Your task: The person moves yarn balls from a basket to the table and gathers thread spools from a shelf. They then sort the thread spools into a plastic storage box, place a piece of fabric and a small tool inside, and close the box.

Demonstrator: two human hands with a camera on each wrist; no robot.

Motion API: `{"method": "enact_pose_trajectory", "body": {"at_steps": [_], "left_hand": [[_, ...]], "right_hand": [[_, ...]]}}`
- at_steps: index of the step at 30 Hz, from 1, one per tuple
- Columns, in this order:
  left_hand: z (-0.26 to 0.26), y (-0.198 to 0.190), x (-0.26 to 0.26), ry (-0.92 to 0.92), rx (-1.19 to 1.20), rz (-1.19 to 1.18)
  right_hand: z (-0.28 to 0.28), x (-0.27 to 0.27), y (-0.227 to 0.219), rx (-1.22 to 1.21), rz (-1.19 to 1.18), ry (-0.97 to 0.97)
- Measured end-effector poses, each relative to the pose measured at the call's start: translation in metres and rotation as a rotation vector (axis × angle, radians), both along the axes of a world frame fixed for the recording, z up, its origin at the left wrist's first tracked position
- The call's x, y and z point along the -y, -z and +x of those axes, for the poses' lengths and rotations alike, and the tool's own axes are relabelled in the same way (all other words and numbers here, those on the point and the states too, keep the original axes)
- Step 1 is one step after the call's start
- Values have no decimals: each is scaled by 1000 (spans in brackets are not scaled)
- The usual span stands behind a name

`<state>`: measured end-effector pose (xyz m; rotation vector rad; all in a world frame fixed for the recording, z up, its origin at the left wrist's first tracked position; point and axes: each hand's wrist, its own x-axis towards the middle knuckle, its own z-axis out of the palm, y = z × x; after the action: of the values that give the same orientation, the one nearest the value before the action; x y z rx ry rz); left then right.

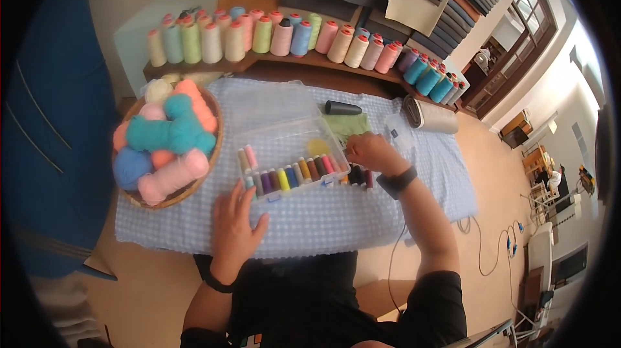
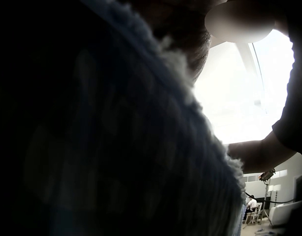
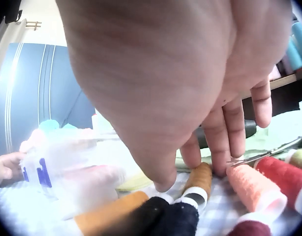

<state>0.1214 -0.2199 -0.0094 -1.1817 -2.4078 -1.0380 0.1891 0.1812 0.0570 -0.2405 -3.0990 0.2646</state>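
In the head view a clear plastic box (image 1: 294, 191) with its lid up holds a row of coloured thread spools (image 1: 283, 180). My left hand (image 1: 235, 224) lies at its front left corner, fingers extended and spread, fingertips right at the box edge. My right hand (image 1: 375, 152) reaches down just right of the box. In the right wrist view its fingertips point down among loose spools, close around a brown thread spool (image 3: 198, 178), the thumb by a black spool (image 3: 178, 216). Peach (image 3: 256, 189) and red spools (image 3: 283, 174) lie beside them. Dark cloth fills most of the left wrist view.
A basket (image 1: 217, 105) of yarn stands at the left of the checked cloth (image 1: 310, 231). Behind the box lie green fabric (image 1: 349, 126), a dark cylinder (image 1: 343, 108) and a grey fabric roll (image 1: 430, 116). Large thread cones (image 1: 262, 36) line the shelf at the back.
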Motion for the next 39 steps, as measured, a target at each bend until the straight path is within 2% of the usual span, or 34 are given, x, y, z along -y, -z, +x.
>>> {"method": "enact_pose_trajectory", "body": {"at_steps": [7,10,11,14,15,18,20,22,25,28,32,39], "left_hand": [[-1,2,2,7,9,14],[0,3,2,3,21,8],[0,3,3,1,27,1],[0,2,3,6,52,0],[0,3,2,5,44,3],[0,4,1,11,34,9],[0,2,3,11,41,0],[-1,3,4,13,47,0],[0,3,3,10,58,-9],[-1,4,4,8,53,-2],[0,4,5,19,50,15],[-2,6,5,28,43,30]], "right_hand": [[-12,4,33,-184,196,119],[-18,-7,30,-291,250,263],[-16,-5,15,-372,213,231],[-16,19,-27,-513,-122,170],[-18,38,-43,-499,-227,156],[-35,82,-53,-436,-217,-70],[-52,111,-47,-308,-130,-150],[-73,126,-22,-306,51,-259],[-104,143,5,-157,98,-242],[-121,157,14,-103,120,-254],[-127,174,12,-92,113,-256],[-119,169,0,-82,52,-258]]}}
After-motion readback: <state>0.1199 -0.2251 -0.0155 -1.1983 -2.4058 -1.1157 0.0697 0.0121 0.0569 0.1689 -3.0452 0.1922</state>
